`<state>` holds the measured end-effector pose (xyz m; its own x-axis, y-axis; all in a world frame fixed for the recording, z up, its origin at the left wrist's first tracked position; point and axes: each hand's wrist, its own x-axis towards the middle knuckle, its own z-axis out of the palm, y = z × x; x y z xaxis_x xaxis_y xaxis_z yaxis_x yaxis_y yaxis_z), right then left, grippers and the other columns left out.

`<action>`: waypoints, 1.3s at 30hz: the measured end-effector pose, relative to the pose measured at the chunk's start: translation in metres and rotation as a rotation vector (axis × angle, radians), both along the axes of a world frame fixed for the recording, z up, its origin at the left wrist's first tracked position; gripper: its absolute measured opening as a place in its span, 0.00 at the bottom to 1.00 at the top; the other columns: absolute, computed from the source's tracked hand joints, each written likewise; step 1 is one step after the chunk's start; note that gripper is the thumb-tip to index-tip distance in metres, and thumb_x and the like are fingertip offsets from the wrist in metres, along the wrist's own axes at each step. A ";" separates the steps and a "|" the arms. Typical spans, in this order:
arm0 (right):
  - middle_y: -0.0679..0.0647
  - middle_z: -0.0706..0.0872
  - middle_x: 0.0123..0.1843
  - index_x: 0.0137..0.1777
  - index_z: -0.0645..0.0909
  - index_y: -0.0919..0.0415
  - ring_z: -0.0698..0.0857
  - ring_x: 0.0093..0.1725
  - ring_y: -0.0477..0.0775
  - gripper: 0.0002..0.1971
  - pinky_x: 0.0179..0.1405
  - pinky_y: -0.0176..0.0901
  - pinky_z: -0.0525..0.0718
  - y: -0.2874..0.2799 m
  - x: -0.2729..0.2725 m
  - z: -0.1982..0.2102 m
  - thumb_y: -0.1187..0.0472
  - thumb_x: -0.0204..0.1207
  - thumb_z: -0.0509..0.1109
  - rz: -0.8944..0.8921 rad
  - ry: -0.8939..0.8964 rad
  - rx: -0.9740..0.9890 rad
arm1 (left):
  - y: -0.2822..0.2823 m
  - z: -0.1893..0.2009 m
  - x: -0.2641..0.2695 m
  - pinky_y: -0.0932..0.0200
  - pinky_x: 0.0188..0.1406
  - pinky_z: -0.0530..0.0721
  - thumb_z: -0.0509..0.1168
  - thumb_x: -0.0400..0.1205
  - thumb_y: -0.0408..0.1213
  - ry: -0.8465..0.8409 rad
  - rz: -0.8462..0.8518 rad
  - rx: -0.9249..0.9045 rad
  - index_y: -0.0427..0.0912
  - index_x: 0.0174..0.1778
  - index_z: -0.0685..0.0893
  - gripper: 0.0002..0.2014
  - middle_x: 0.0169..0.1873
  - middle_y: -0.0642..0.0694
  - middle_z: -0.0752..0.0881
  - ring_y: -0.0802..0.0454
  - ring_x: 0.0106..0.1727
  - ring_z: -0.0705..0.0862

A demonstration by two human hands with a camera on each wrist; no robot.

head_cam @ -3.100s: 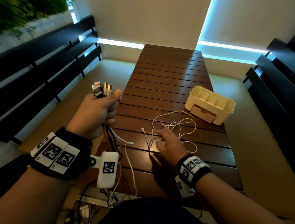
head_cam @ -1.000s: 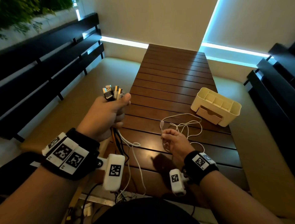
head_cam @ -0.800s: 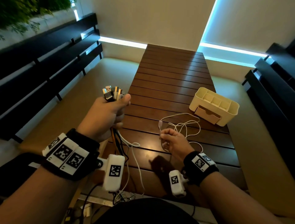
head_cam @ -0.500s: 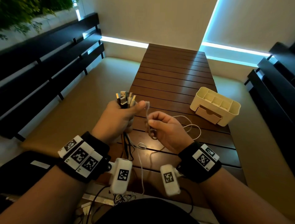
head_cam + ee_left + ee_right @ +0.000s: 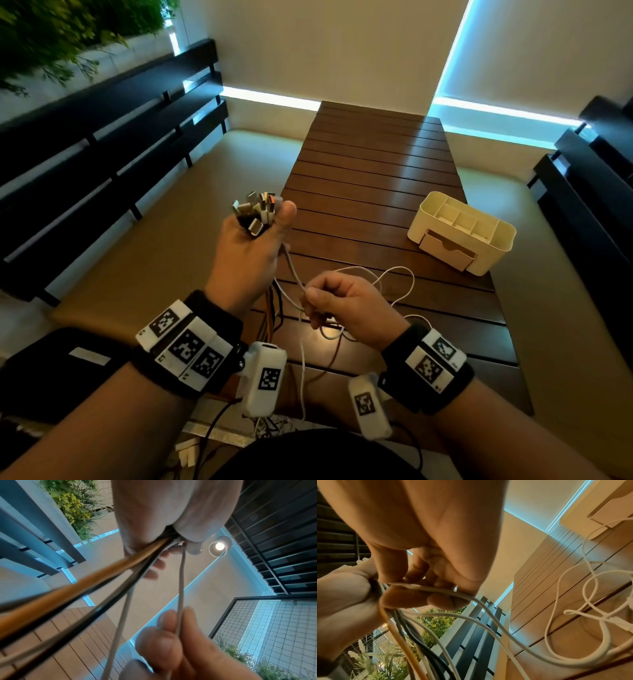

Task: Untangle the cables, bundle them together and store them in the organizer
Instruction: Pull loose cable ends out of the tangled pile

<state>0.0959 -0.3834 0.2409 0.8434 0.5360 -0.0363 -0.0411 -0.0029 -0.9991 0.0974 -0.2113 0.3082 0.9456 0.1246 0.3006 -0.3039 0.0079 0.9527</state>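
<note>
A bundle of cable plugs (image 5: 257, 210) is gripped upright in the left hand (image 5: 248, 257), fingers curled tight around it. Beside it, a white cable (image 5: 291, 265) running from that fist is pinched between thumb and fingers of the right hand (image 5: 342, 308). Its loose loops (image 5: 394, 284) lie on the table (image 5: 370, 164); a knot could be tightened if they are dragged. The organizer (image 5: 462, 233) stands well apart, unfilled.

Bare slatted table (image 5: 370, 164) — only organizer (image 5: 493, 253), white cable loops (image 5: 407, 284).
</note>
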 end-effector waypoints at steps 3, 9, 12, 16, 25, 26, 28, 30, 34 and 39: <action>0.55 0.86 0.39 0.47 0.84 0.60 0.84 0.36 0.50 0.06 0.41 0.42 0.85 -0.007 0.001 -0.002 0.58 0.79 0.69 -0.040 -0.022 -0.007 | -0.003 -0.003 -0.002 0.45 0.42 0.91 0.65 0.79 0.48 0.064 -0.131 -0.132 0.49 0.41 0.82 0.07 0.35 0.47 0.84 0.45 0.41 0.89; 0.43 0.86 0.35 0.46 0.84 0.57 0.83 0.35 0.44 0.04 0.41 0.38 0.84 -0.030 0.001 -0.009 0.63 0.82 0.70 -0.074 -0.106 -0.175 | 0.000 0.008 -0.007 0.62 0.20 0.65 0.61 0.84 0.49 0.131 -0.215 -0.304 0.48 0.34 0.71 0.15 0.24 0.49 0.64 0.55 0.21 0.62; 0.39 0.85 0.36 0.47 0.84 0.53 0.83 0.36 0.40 0.04 0.41 0.36 0.83 -0.041 0.001 -0.009 0.62 0.82 0.69 -0.088 -0.144 -0.271 | 0.012 0.010 -0.003 0.58 0.22 0.56 0.63 0.86 0.46 0.170 -0.213 -0.296 0.49 0.34 0.69 0.15 0.25 0.48 0.60 0.53 0.22 0.57; 0.41 0.85 0.39 0.47 0.84 0.45 0.83 0.38 0.44 0.05 0.43 0.42 0.85 -0.044 0.002 0.003 0.58 0.82 0.70 -0.155 -0.240 -0.332 | 0.009 0.001 -0.002 0.61 0.20 0.59 0.69 0.82 0.41 0.263 -0.269 -0.074 0.48 0.38 0.74 0.11 0.28 0.42 0.58 0.50 0.23 0.57; 0.51 0.89 0.49 0.54 0.84 0.54 0.88 0.49 0.50 0.06 0.52 0.49 0.89 -0.038 0.006 0.040 0.63 0.79 0.73 -0.304 -0.417 -0.215 | -0.022 -0.002 -0.003 0.62 0.20 0.66 0.69 0.79 0.49 0.330 -0.453 0.266 0.38 0.44 0.81 0.16 0.21 0.52 0.70 0.57 0.20 0.66; 0.53 0.89 0.50 0.55 0.83 0.53 0.89 0.50 0.51 0.08 0.53 0.49 0.89 -0.038 0.007 0.042 0.64 0.79 0.74 -0.313 -0.415 -0.194 | -0.020 0.000 -0.001 0.62 0.20 0.66 0.68 0.81 0.48 0.344 -0.492 0.278 0.40 0.42 0.81 0.14 0.22 0.52 0.70 0.56 0.21 0.66; 0.54 0.89 0.48 0.55 0.81 0.50 0.89 0.48 0.51 0.11 0.52 0.47 0.89 -0.039 0.007 0.044 0.65 0.78 0.74 -0.337 -0.423 -0.187 | -0.016 0.003 0.001 0.62 0.20 0.67 0.68 0.84 0.47 0.362 -0.592 0.339 0.39 0.41 0.81 0.14 0.22 0.51 0.71 0.55 0.21 0.67; 0.52 0.88 0.46 0.53 0.81 0.49 0.88 0.45 0.50 0.09 0.48 0.43 0.89 -0.041 0.006 0.043 0.63 0.78 0.74 -0.344 -0.443 -0.219 | -0.013 0.003 0.000 0.64 0.21 0.69 0.69 0.81 0.48 0.350 -0.664 0.403 0.34 0.44 0.81 0.17 0.22 0.51 0.73 0.56 0.21 0.68; 0.51 0.85 0.39 0.48 0.83 0.49 0.82 0.35 0.50 0.03 0.37 0.43 0.85 -0.047 0.005 0.032 0.59 0.82 0.70 -0.361 -0.395 -0.271 | -0.011 0.009 -0.001 0.61 0.19 0.64 0.70 0.81 0.43 0.317 -0.583 0.221 0.42 0.40 0.80 0.10 0.21 0.50 0.69 0.55 0.19 0.65; 0.43 0.81 0.31 0.49 0.87 0.53 0.77 0.31 0.46 0.08 0.36 0.41 0.80 -0.068 0.008 0.014 0.57 0.84 0.66 -0.421 -0.207 -0.299 | 0.007 0.013 0.008 0.56 0.22 0.59 0.67 0.84 0.38 0.303 -0.384 0.167 0.44 0.39 0.79 0.08 0.23 0.45 0.65 0.53 0.20 0.61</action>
